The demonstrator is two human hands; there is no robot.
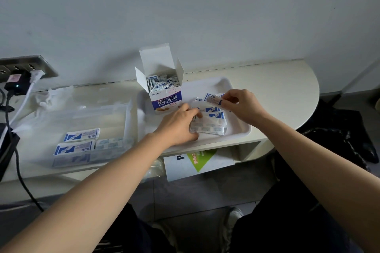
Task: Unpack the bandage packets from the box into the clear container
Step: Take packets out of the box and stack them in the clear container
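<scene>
Left hand [178,124]: fingers [193,113] are clamping on bandage packets [211,127] in the white tray [238,132];
Right hand [240,107]: fingers [227,103] are pinching a single packet [212,99];
Box [164,96]: standing open

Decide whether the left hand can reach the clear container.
Probably yes: the container lies just beside the left hand, nothing stands between, though that hand now holds packets in the tray.

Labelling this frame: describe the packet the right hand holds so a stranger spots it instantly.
Find the white tray on the desk, right of the clear container. Over the loose packets piled in it, the right hand pinches one bandage packet. Its face is pinkish; the neighbours are blue and white.
</scene>
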